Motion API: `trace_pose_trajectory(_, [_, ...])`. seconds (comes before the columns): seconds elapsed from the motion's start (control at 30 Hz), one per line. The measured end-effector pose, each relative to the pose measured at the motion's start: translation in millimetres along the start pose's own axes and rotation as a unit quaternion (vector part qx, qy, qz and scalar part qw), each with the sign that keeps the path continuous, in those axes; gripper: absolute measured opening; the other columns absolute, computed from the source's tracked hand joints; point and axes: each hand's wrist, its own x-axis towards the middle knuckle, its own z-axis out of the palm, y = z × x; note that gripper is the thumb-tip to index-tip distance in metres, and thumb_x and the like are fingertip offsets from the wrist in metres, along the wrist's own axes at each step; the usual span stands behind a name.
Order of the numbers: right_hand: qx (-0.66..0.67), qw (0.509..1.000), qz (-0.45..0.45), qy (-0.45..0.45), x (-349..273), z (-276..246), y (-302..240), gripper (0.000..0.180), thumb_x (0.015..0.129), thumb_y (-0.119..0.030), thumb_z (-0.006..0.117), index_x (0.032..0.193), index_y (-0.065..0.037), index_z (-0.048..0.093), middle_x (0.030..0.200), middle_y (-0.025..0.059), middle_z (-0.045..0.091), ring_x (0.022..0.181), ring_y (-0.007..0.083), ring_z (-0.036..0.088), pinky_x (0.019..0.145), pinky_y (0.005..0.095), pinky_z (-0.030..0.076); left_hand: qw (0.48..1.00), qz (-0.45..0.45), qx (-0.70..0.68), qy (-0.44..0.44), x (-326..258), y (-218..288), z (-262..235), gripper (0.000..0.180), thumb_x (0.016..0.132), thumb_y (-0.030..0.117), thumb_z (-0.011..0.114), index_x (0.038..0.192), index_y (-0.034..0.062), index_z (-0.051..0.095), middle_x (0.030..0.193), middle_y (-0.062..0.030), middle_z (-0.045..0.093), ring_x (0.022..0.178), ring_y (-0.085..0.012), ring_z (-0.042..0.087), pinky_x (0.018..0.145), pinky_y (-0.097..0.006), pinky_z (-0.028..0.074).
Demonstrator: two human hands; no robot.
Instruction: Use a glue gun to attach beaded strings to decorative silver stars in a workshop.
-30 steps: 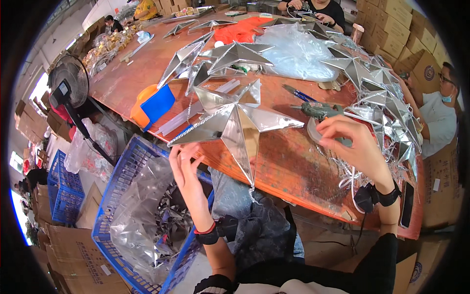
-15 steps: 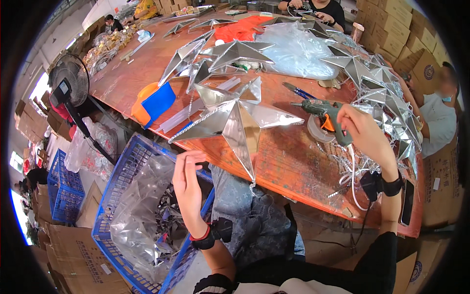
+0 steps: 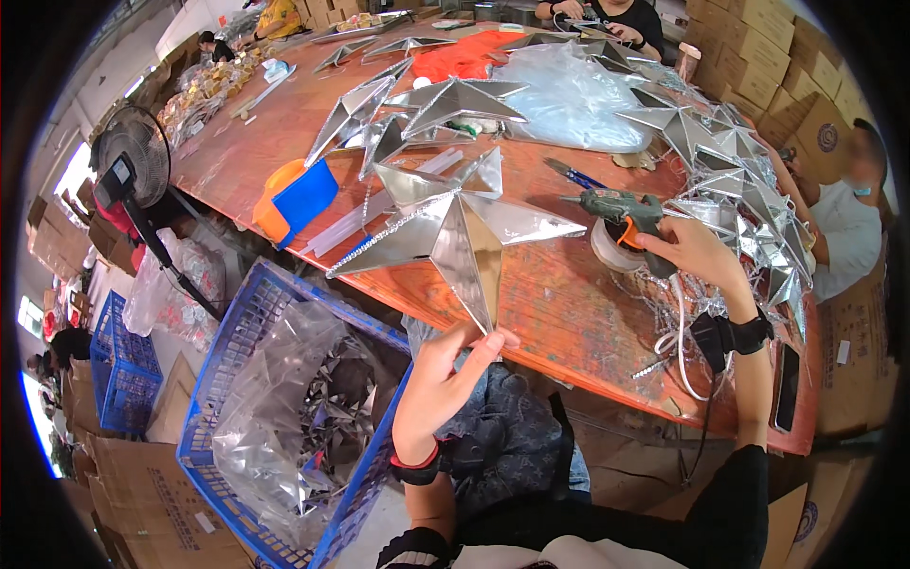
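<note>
A big silver foil star (image 3: 455,223) lies on the orange-brown table (image 3: 569,303), one long point hanging over the near edge. My left hand (image 3: 445,379) pinches the tip of that point from below. My right hand (image 3: 692,256) is closed on the handle of a green and orange glue gun (image 3: 621,209) at the table's right side, beside a roll of white tape (image 3: 611,251). A black strap sits on each wrist.
More silver stars (image 3: 749,190) are heaped along the right and back of the table. A blue crate (image 3: 237,351) with a bag of foil scraps stands at the lower left. A fan (image 3: 133,156) is at left. People sit at the right and far end.
My left hand rose from over the crate to the star's hanging point and took hold of it. My right hand closed on the glue gun and has shifted slightly left with it.
</note>
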Motion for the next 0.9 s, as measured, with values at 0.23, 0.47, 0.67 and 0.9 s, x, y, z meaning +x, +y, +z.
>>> trace_pose_trajectory(0.23, [0.059, 0.989, -0.054, 0.127, 12.0, 2.4, 23.0, 0.044, 0.084, -0.036, 0.059, 0.102, 0.004, 0.054, 0.081, 0.0101, 0.060, 0.066, 0.0138, 0.056, 0.059, 0.0289, 0.045, 1.000, -0.004, -0.004, -0.024, -2.1, 3.7, -3.3, 0.021, 0.090, 0.016, 0.056, 0.087, -0.0023, 0.065, 0.081, -0.0090, 0.064, 0.079, -0.0147, 0.061, 0.073, -0.026, 0.045])
trace_pose_trajectory(0.47, [0.364, 0.887, -0.131, 0.251, -33.2, -9.2, -50.2, 0.026, 0.085, -0.012, 0.057, 0.106, 0.001, 0.047, 0.075, 0.0049, 0.054, 0.057, 0.0089, 0.052, 0.047, 0.0219, 0.041, 0.996, 0.020, -0.003, -0.081, -3.1, -2.2, -6.0, 0.019, 0.091, 0.014, 0.054, 0.090, -0.0022, 0.064, 0.084, -0.0109, 0.065, 0.078, -0.0162, 0.061, 0.072, -0.027, 0.046])
trace_pose_trajectory(0.67, [0.367, 0.906, -0.068, 0.198, -70.4, -10.9, -78.7, 0.025, 0.087, -0.019, 0.060, 0.101, -0.002, 0.048, 0.068, 0.0014, 0.054, 0.053, 0.0071, 0.050, 0.046, 0.0202, 0.038, 0.992, 0.042, 0.021, -0.115, -0.9, -3.8, -5.2, 0.020, 0.092, 0.013, 0.049, 0.098, -0.0007, 0.062, 0.086, -0.0116, 0.065, 0.078, -0.0189, 0.062, 0.073, -0.028, 0.046])
trace_pose_trajectory(0.9, [0.376, 0.901, -0.092, 0.196, -79.6, -8.9, -83.1, 0.022, 0.087, -0.017, 0.059, 0.098, -0.002, 0.047, 0.069, 0.0032, 0.054, 0.053, 0.0079, 0.050, 0.046, 0.0202, 0.038, 0.994, 0.043, 0.035, -0.096, -3.4, 2.6, -11.9, 0.019, 0.092, 0.014, 0.051, 0.099, -0.0002, 0.061, 0.089, -0.0099, 0.064, 0.082, -0.0172, 0.060, 0.074, -0.028, 0.045])
